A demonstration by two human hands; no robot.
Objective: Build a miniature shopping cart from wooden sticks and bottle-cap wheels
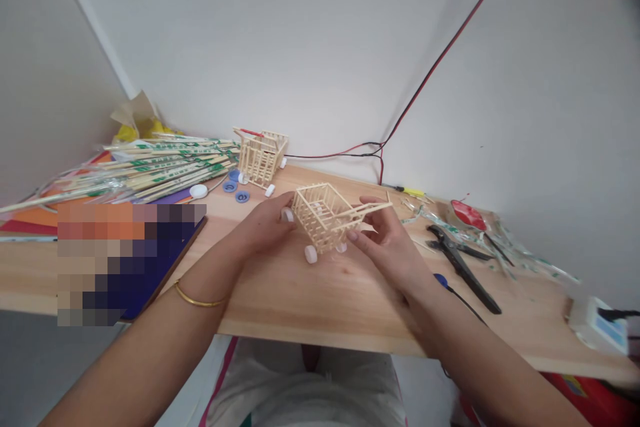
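Note:
Between my hands is a miniature shopping cart built from thin wooden sticks, with white wheels and a long slanted handle. It is tilted just above or on the tabletop; I cannot tell which. My left hand grips its left side by a wheel, the fingertips partly hidden behind the cart. At the handle end, my right hand holds the cart with thumb and fingers. A second stick cart with a red strip on its handle stands farther back, beside blue bottle caps.
Wrapped chopsticks lie piled at the back left, near a dark blue board. On the right are black-handled cutters, plastic wrappers, a red piece and a white power strip. A red-black cable runs along the wall.

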